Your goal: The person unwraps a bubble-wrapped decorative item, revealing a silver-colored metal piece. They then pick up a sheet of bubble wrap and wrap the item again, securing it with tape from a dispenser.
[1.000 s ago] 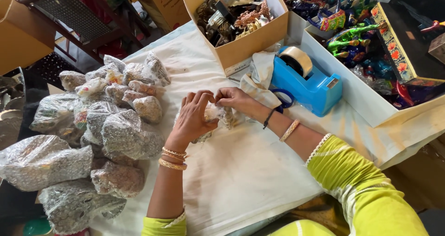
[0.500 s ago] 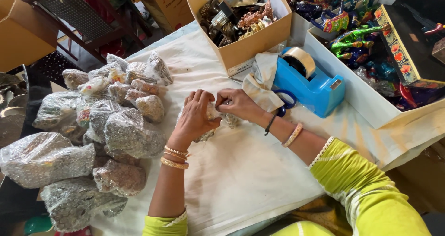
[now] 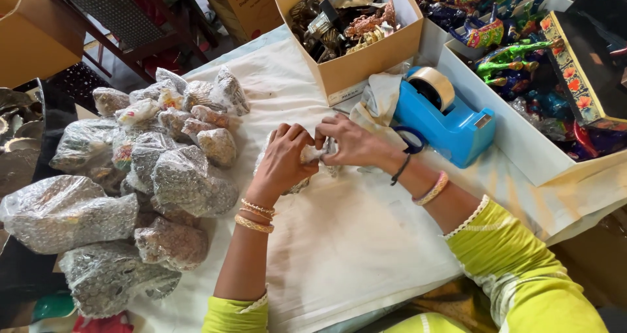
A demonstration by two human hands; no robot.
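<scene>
Bubble-wrap bundle pinned on the worktop under both hands, near centre; left hand cupped over its top, grip clamped on bundle, probably to keep the wrap from springing open; right hand pinching the bundle's right edge, fingers together on a fold or flap, too small to tell which; tape dispenser, blue, just beside right wrist, likely parked there for quick reach; heap of wrapped parcels at left, well apart from the hands, looks like a finished stack; open cardboard box of metal figurines beyond the hands; white trays of bright painted figures at right. White cloth over worktop, creased, slightly stained; dark chair and more cartons behind; cluttered packing room, daylight.
</scene>
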